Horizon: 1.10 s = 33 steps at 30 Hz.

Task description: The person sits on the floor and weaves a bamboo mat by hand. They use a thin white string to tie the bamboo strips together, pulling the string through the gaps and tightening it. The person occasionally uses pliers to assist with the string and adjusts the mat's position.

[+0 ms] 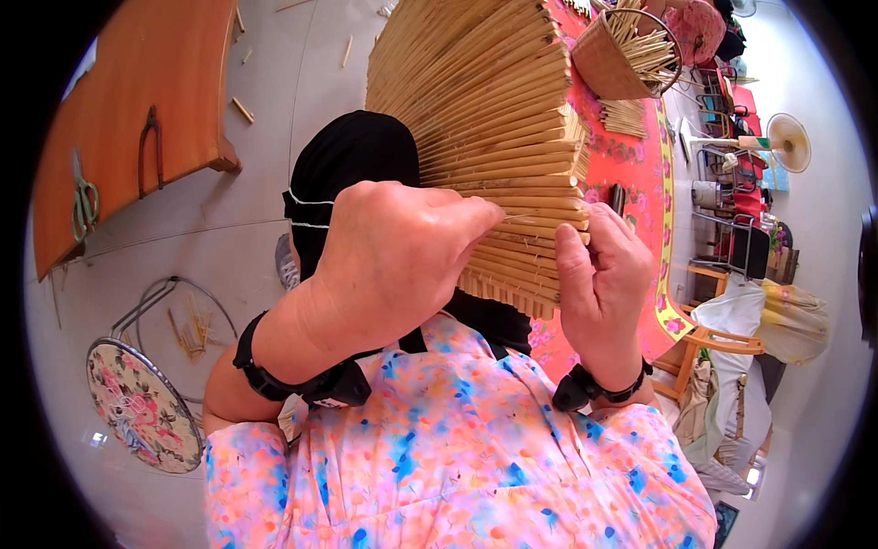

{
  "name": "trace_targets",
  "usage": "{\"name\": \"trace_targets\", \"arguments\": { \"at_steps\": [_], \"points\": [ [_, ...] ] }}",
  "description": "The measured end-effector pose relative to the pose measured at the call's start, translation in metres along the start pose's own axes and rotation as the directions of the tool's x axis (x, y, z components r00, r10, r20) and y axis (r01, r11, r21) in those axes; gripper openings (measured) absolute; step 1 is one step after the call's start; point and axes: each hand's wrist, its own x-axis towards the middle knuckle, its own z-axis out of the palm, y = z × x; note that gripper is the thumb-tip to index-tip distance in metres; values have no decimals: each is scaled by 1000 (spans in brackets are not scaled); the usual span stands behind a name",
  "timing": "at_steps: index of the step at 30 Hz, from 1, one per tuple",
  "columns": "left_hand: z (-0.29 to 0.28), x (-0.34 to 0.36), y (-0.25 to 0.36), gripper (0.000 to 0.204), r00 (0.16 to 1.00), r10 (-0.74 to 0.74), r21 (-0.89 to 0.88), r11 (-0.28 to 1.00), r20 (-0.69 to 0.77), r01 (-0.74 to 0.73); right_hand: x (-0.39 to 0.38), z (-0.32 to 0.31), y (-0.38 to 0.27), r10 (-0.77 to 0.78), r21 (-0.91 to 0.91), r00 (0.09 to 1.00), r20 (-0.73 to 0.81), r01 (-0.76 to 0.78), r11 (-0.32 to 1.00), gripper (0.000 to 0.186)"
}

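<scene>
Loose pink top [439, 448] w/ blue, orange & white splotchy print, approx. elbow-length slvs [245, 476]. Blk trousers [355, 146], two thin white lines [311, 200] on L leg; greyish shoe [287, 263] partly showing. L hand [395, 233] & R hand [604, 265] ungloved, each wrist w/ blk strap [262, 375] + chunky blk box [340, 388].

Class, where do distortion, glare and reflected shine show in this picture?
In the head view, black borders curve around both sides and the pale fan appears sideways; also in the head view, the upper right washes out near white, and the left hand catches a soft highlight.
</scene>
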Motion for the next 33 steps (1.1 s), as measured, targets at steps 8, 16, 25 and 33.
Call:
{"name": "trace_targets", "arguments": {
  "at_steps": [8, 16, 25, 33],
  "points": [
    [-22, -1, 16, 15, 995, -51, 68, 997, 85, 45, -14, 12, 17, -173, 409, 985, -9, 162, 898, 59],
    [-33, 9, 34, 16, 951, -239, 141, 967, 196, 214, -32, 42, 54, -242, 774, 970, -25, 172, 610, 83],
    [-26, 24, 44, 16, 930, -302, 235, 939, 210, 252, -32, 61, 65, -84, 836, 969, -231, 242, 493, 76],
    [-25, 41, 48, 18, 935, -235, 323, 936, 266, 143, -31, 52, 67, -61, 790, 961, -268, 256, 557, 67]
  ]
}}
